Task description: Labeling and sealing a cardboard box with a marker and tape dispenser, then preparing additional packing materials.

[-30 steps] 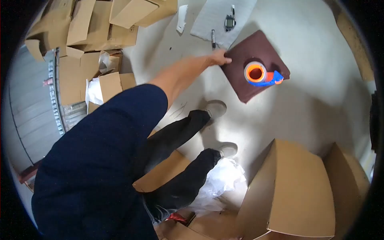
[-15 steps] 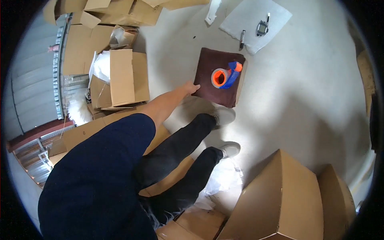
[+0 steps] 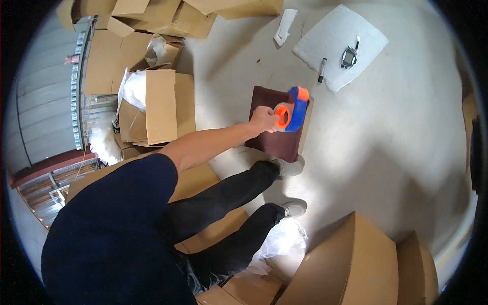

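My left hand [image 3: 263,120] reaches out at arm's length, its fingers closed on the roll side of a blue and orange tape dispenser [image 3: 300,117]. The thumb and fingers meet at the orange core ring. The dispenser is over a flat, square maroon piece [image 3: 267,145] that looks like folded cloth; whether it still touches the cloth I cannot tell. Along the right edge of the cloth a strip of cardboard [image 3: 306,124] shows from beneath. My right hand is out of view.
Beyond the cloth lie a white padded sheet [image 3: 330,40], a dark handheld device with a small screen [image 3: 348,58] and a black marker [image 3: 322,70]. Opened cardboard boxes [image 3: 160,107] stand at left, another large box [image 3: 351,259] at lower right. Clear plastic wrap [image 3: 284,239] lies near my shoes [image 3: 294,207].
My left hand has left the cloth's left edge and closed on the tape dispenser, which has shifted slightly over the cloth. The whole view has moved, so the floor things appear lower.
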`<state>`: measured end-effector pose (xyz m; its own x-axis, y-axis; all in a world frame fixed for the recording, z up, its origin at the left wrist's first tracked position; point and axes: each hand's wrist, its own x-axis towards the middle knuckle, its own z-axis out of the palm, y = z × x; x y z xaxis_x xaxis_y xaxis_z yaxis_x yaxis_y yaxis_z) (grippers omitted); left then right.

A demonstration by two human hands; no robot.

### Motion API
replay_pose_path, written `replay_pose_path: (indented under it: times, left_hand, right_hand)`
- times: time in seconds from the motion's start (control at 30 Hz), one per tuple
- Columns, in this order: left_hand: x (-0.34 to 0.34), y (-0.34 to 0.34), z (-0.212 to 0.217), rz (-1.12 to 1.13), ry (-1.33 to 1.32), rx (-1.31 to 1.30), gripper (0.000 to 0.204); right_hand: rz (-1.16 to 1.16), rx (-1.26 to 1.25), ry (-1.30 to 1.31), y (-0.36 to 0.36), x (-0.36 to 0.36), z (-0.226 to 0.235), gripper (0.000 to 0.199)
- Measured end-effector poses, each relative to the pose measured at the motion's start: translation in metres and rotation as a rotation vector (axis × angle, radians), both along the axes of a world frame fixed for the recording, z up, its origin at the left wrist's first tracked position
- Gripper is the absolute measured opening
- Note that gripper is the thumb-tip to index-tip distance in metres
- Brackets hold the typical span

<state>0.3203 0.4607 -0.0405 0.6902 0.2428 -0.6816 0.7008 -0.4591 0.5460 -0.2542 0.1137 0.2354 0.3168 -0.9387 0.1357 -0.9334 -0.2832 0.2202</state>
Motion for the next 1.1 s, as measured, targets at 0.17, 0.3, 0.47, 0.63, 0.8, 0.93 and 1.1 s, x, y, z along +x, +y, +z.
replay_pose_path:
  times: [0.17,0.3,0.47,0.63,0.8,0.93,1.1]
  left_hand:
    - [0.127,-0.011,-0.004,0.129,-0.111,-0.097,0.022]
    - [0.206,-0.017,-0.053,0.194,0.023,0.187,0.026]
    - [0.259,-0.024,-0.095,0.170,0.051,0.272,0.032]
    - [0.286,-0.110,-0.129,-0.387,-0.328,0.525,0.057]
    - [0.311,-0.207,-0.191,-0.620,-0.467,0.405,0.059]
    - [0.351,-0.199,-0.218,-0.706,-0.337,0.503,0.046]
    - [0.307,-0.125,-0.154,-0.573,-0.581,0.016,0.035]
  right_hand:
    - [-0.081,0.098,-0.164,-0.001,-0.044,-0.020,0.010]
    - [-0.082,0.149,-0.112,-0.015,-0.071,-0.008,0.010]
    - [0.059,0.260,0.387,0.001,-0.073,-0.001,0.040]
    - [0.013,0.379,0.420,-0.007,-0.037,-0.019,0.037]
    - [-0.059,0.540,0.448,-0.011,0.018,-0.046,0.035]
    - [-0.097,0.695,0.467,-0.036,0.031,-0.024,0.032]
    - [-0.122,0.988,0.339,-0.019,0.058,-0.019,0.030]
